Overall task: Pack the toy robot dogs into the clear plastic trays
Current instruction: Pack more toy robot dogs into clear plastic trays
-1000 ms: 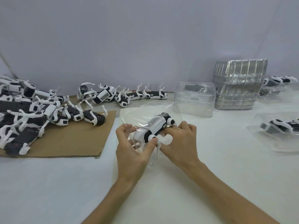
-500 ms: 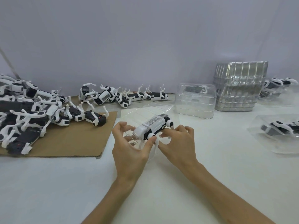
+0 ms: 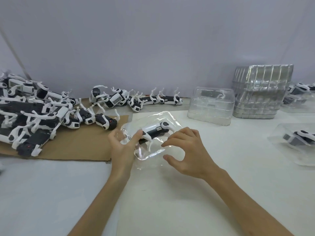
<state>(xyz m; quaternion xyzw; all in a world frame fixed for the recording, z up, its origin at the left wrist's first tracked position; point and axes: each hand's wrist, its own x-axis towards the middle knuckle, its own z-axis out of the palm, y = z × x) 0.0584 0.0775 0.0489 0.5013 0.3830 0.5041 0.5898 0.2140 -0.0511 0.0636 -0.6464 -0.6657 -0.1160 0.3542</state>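
A white-and-black toy robot dog [image 3: 154,131] lies on its side in a clear plastic tray [image 3: 150,155] at the table's middle. My left hand [image 3: 121,149] holds the tray's left edge, fingers behind the plastic, thumb pressed on the dog's rear end. My right hand [image 3: 187,150] arches over the tray's right side. Its fingertips touch near the dog's legs, the thumb spread apart, with nothing gripped.
A pile of loose robot dogs [image 3: 34,120] lies on brown cardboard [image 3: 76,147] at the left, and more dogs [image 3: 136,99] line the back. Stacked empty trays [image 3: 260,92] and a lower clear stack [image 3: 211,108] stand back right. Packed trays [image 3: 296,140] lie right.
The dog, held belly-up over the tray by both hands, now lies on its side in the tray. My right hand has let go of it and drawn back.
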